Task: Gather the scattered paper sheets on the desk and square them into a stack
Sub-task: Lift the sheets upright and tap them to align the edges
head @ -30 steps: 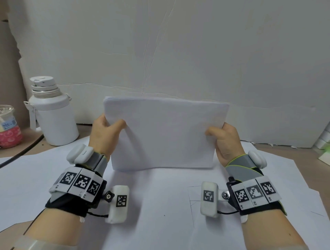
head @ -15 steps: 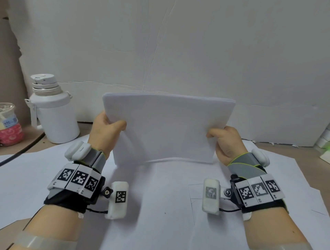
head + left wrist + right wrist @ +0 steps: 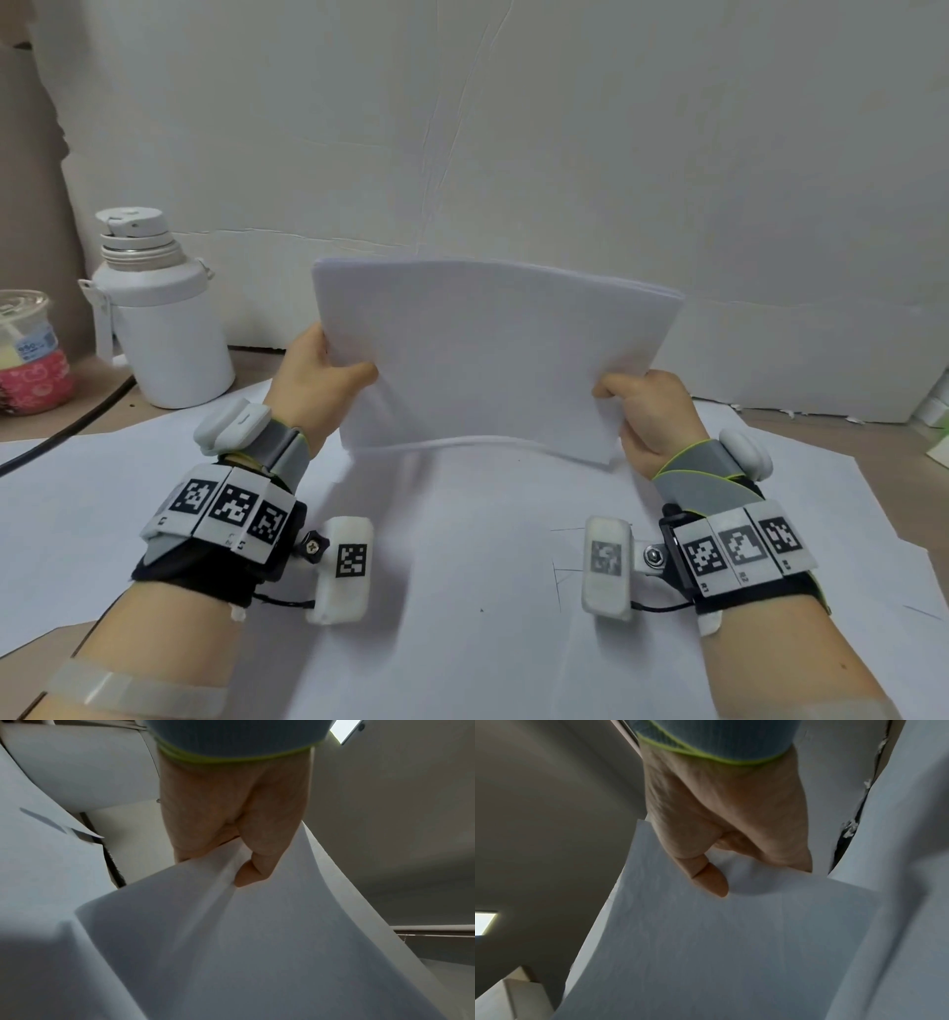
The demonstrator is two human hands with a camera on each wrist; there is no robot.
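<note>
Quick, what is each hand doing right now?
Left hand: closed, thumb in front, gripping the left edge of the paper stack.
Right hand: closed, gripping the stack's right edge.

The upright stack of white paper sheets (image 3: 493, 354) is hiding the fingers behind it; the pink-banded clear plastic cup (image 3: 28, 354) is being cropped by the left edge.

Left hand (image 3: 318, 380) and right hand (image 3: 649, 411) pinching opposite short edges of the paper stack (image 3: 493, 354), thumbs on its near face, forearms extended below it
</note>
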